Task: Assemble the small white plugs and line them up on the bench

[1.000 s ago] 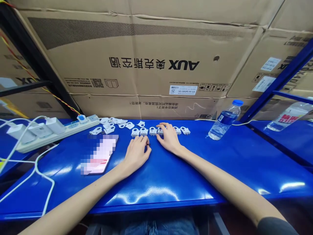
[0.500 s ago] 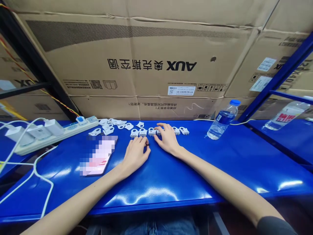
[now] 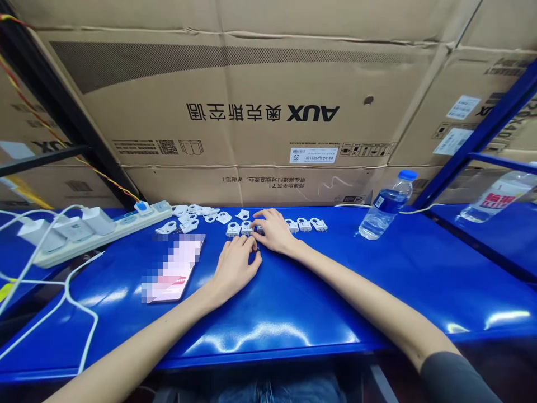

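Observation:
A row of white two-pin plugs with ring-shaped pulls [image 3: 232,229] lies across the blue table, pins toward me. My right hand [image 3: 274,232] reaches over the middle of this row, fingers bent and spread, thumb apart, the fingertips beside one plug [image 3: 246,228]. It covers part of the row; more plugs [image 3: 304,225] show to its right. My left hand [image 3: 237,260] rests palm down just in front of the row's left end, its fingers curled loosely near the pins and the thumb apart. Behind to the left lies a loose pile of similar white plugs [image 3: 190,225].
A phone [image 3: 176,274] with a blurred screen lies left of my left hand. Further left are a power strip [image 3: 121,226] with chargers and white cables [image 3: 94,319]. A water bottle [image 3: 388,207] stands at right, before large cardboard boxes [image 3: 260,73]. Another bottle [image 3: 497,196] is beyond the blue post.
My right hand has shifted left along the row, closer to my left hand, uncovering another plug at its right. My left hand has hardly moved. The view has shifted slightly.

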Tool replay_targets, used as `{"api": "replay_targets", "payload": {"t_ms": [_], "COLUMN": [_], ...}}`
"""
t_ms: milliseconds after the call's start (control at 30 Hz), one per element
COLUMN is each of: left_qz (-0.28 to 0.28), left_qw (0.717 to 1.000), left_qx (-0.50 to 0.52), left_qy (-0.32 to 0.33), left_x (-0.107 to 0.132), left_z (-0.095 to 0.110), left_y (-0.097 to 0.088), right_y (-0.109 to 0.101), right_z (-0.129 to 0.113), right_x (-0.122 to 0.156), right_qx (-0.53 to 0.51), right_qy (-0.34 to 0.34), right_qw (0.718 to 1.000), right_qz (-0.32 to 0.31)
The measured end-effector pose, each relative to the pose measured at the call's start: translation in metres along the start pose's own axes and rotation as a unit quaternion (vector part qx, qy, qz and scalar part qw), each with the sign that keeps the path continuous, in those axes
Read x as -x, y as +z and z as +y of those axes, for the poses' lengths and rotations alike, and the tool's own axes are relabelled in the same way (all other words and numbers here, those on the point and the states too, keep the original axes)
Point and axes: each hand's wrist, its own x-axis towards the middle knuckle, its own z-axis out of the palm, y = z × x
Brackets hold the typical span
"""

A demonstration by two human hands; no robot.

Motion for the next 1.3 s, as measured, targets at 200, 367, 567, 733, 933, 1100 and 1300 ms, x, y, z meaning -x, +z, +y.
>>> {"api": "replay_targets", "payload": {"t_ms": [200, 367, 567, 733, 933, 1100, 1300], "left_qz": [-0.002, -0.004, 0.007, 0.008, 0.012, 0.013, 0.044], "left_qw": [1.0, 1.0, 1.0, 1.0, 0.999, 0.999, 0.996], "left_qx": [0.001, -0.01, 0.011, 0.025, 0.037, 0.043, 0.071], "left_qy": [-0.004, -0.004, 0.001, 0.001, -0.001, 0.0, 0.012], "left_x": [0.0, 0.001, 0.001, 0.001, 0.001, 0.001, -0.001], "left_z": [0.001, 0.001, -0.001, -0.002, -0.003, -0.003, -0.006], "left_y": [-0.001, -0.002, 0.001, 0.002, 0.003, 0.002, 0.002], "right_y": [0.005, -0.003, -0.019, -0.03, -0.044, -0.052, -0.054], "right_z": [-0.005, -0.012, -0.011, 0.0, 0.012, 0.01, 0.0], "right_x": [-0.009, -0.009, 0.011, 0.044, 0.078, 0.085, 0.085], "right_qx": [-0.04, -0.065, -0.07, -0.053, -0.024, -0.007, 0.006], "right_qy": [0.033, 0.032, 0.016, 0.009, 0.001, 0.0, -0.02], "right_qw": [0.999, 0.997, 0.993, 0.991, 0.994, 0.995, 0.995], "right_qz": [0.009, 0.032, 0.095, 0.125, 0.111, 0.1, 0.098]}}
